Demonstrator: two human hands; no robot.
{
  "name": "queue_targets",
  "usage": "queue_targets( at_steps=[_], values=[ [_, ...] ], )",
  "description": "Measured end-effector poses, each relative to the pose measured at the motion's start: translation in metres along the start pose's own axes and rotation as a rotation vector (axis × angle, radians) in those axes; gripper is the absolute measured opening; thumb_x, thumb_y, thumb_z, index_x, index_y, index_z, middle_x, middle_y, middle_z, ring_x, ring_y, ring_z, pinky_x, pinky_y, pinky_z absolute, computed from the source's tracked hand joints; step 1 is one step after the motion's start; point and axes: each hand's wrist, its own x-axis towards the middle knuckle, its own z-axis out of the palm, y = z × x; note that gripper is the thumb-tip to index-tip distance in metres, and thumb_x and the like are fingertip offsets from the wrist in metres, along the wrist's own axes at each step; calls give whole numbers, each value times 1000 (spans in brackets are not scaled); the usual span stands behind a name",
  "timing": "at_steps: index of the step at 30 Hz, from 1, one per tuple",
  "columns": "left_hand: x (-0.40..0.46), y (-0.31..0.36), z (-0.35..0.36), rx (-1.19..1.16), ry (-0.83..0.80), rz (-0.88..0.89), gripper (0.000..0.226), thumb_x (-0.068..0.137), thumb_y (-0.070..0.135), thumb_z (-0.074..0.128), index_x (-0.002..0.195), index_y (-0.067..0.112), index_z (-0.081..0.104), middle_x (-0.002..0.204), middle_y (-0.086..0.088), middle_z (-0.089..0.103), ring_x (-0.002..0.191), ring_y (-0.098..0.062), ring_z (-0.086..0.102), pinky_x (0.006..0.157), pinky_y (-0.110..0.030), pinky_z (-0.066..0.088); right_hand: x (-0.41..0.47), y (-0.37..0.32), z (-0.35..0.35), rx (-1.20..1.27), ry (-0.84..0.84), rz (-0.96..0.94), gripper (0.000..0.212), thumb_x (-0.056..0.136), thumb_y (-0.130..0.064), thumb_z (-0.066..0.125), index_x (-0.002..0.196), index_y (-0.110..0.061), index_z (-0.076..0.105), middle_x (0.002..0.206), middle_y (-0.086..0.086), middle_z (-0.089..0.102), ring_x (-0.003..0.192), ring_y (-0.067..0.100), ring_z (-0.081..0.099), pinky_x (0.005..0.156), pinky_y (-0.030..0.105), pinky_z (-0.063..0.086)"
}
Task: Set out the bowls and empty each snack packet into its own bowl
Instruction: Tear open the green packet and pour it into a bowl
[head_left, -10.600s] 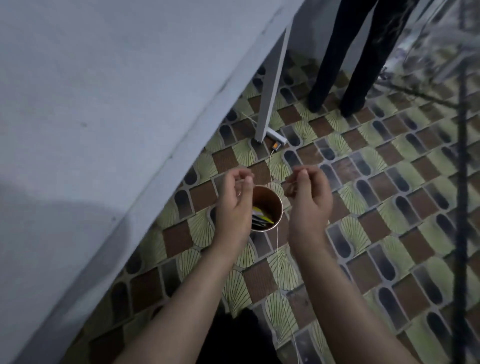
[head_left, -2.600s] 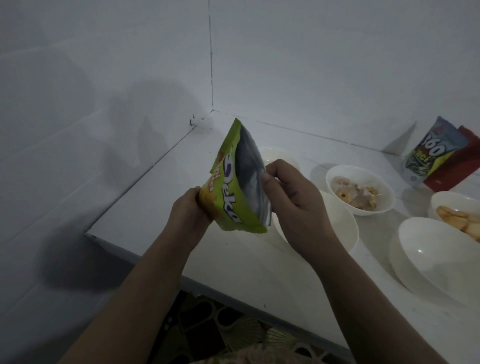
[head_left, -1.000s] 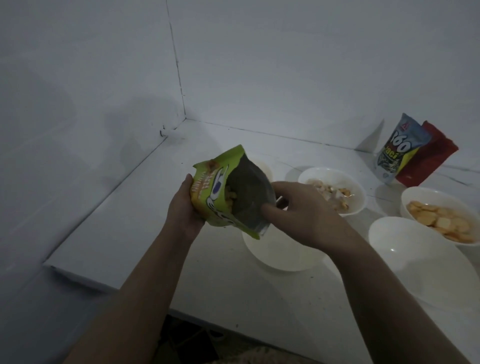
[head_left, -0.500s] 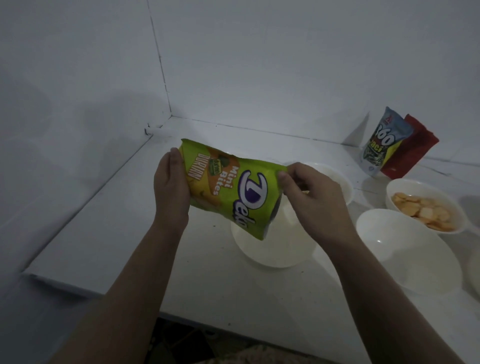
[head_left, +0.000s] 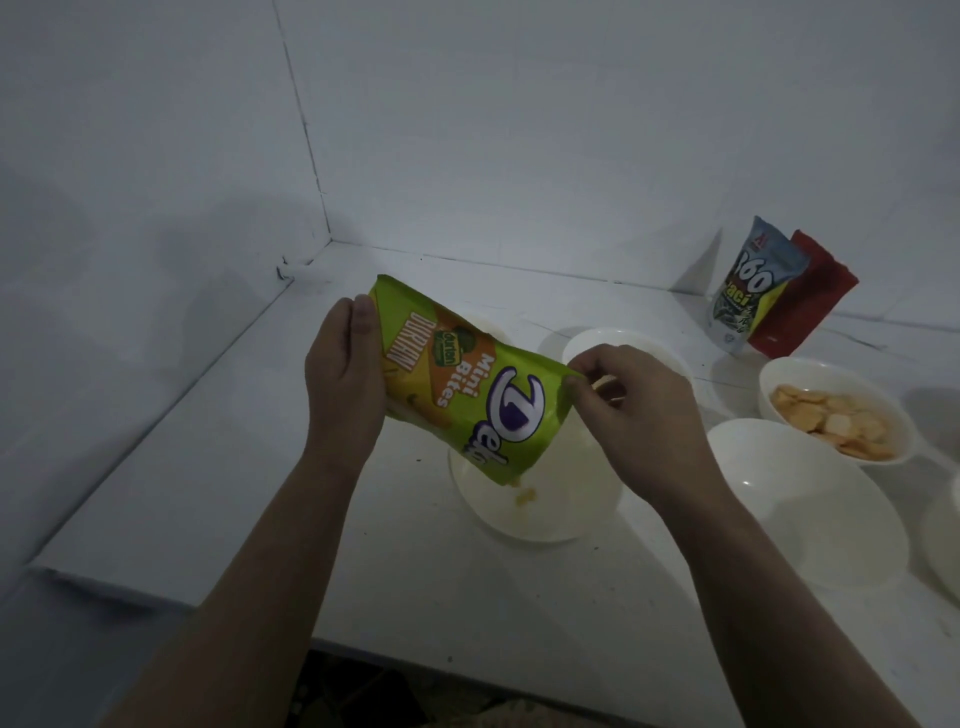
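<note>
Left hand (head_left: 340, 384) holding the closed bottom end of the green Deka Mini Bites packet (head_left: 467, 395), fingers (head_left: 363, 317) fairly straight along its edge, thumb hidden behind the packet. Right hand (head_left: 631, 410) pinching the packet's far side near the open end, fingers curled round the foil. Both forearms reaching forward from the bottom of the view, over the near edge of the white desk (head_left: 208, 493). Packet tilted, mouth pointing down over the white bowl (head_left: 566, 504) just below. A few yellow snack pieces (head_left: 524, 496) lying in that bowl, under the mouth. To the right, an empty white bowl (head_left: 810, 509). Behind it, a bowl of round crackers (head_left: 831, 415). Behind the right hand, another bowl (head_left: 639, 343), mostly hidden. Farthest, a blue packet (head_left: 748, 291) and a red packet (head_left: 810, 301) leaning against the wall.
</note>
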Motion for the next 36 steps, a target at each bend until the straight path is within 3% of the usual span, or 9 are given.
queue_targets(
  at_steps=[10,16,19,22,26,30,33,36],
  values=[
    [-2,4,1,35,-18,21,34,104,31,37,75,15,42,66,5,42,57,1,43,52,-15,38,-2,5,4,-5,-17,1,12,95,-18,57,85,-21,61,83,-8,61,76,7,55,64,19,39],
    [-4,8,3,53,-41,56,39,105,28,38,78,0,43,64,4,40,54,1,41,49,-14,36,-5,9,5,-42,-45,4,11,96,-17,55,86,-20,57,86,-7,58,75,6,51,63,14,34],
    [-5,9,3,72,-35,70,36,104,27,39,76,6,41,62,5,39,52,1,41,48,-14,34,-7,8,8,-79,-45,19,9,98,-16,52,91,-19,56,86,-9,53,75,5,47,64,19,34],
    [-5,10,2,89,-37,78,36,104,29,39,76,8,42,62,6,38,53,0,40,48,-15,34,-8,8,9,-71,-35,20,8,98,-14,51,91,-18,55,86,-8,52,76,4,46,63,12,33],
    [-7,10,2,92,-60,81,35,104,29,38,76,9,42,62,7,40,53,1,42,49,-18,36,-8,8,9,-63,19,-2,9,97,-13,51,90,-19,53,89,-6,50,77,9,46,66,24,36],
    [-8,11,1,103,-61,94,34,104,29,38,73,15,39,58,10,41,51,1,43,47,-14,35,-10,10,11,-55,-10,-6,9,98,-12,49,91,-18,51,90,-5,49,76,6,43,63,15,32],
    [-8,10,-1,118,-77,103,35,103,33,40,71,23,36,58,10,42,52,1,43,49,-20,37,-10,10,11,-43,-6,-7,10,97,-12,49,89,-18,51,87,-8,47,76,7,44,63,19,33],
    [-8,10,-2,114,-84,102,35,103,36,41,71,23,36,59,9,42,54,0,44,49,-23,38,-10,10,10,-38,-4,-16,10,96,-10,50,89,-17,51,89,-5,48,77,8,44,64,14,34]
  ],
)
